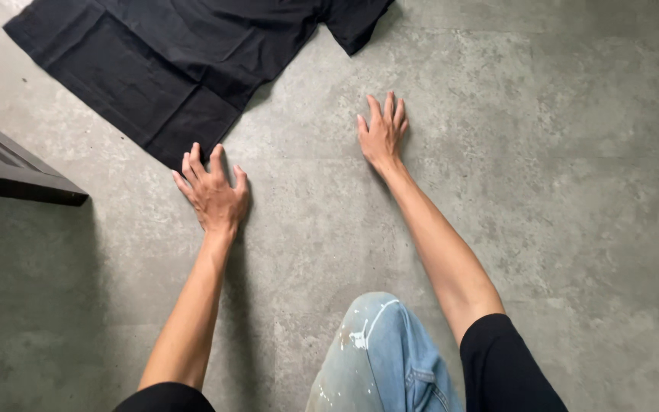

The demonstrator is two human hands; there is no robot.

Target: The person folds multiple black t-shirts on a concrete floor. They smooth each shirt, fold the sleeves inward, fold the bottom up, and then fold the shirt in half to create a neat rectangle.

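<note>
Both hands are pressed flat, nothing gripped: the left hand (213,194) beside a black T-shirt (169,61), the right hand (382,133) on the floor (573,229). The laid-out shirt could be rumpled if its corner is dragged.

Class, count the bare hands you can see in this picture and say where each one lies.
2. The left hand is spread flat on the grey floor, at the corner of the black T-shirt. The right hand lies flat on bare floor, apart from the shirt.

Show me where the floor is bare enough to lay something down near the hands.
Bare floor runs wide beyond the right hand, and between it and the left hand. Crowded: upper left, where the black shirt meets the left fingertips, beside the dark furniture edge.
</note>
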